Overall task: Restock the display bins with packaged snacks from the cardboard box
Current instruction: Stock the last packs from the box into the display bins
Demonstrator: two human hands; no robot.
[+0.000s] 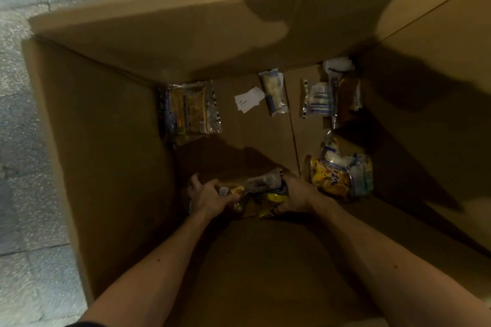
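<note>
**Both hands deep in the box, gripping a bunch of snacks**

The cardboard box (106, 154) stands open on a speckled stone floor (18, 114), seen from straight above. At 6 o'clock on the box bottom, the left hand (210, 195) and right hand (299, 195) each have a closed grip on the snack packets (263, 184), a crumpled bunch of clear and yellow wrappers held between them, fingers curled round either end. How many packets are in the bunch is hard to tell in the dim light.

More stock lies loose on the bottom:
- a yellow bag (332, 178) at 4 o'clock, just beside the right hand
- a flat clear pack (187, 110) in the corner at 10 o'clock
- a pale wrapped bar (273, 91) at 12 o'clock, with a white paper slip (248, 99) near it
- a small heap of packs (332, 98) in the corner at 2 o'clock
</note>
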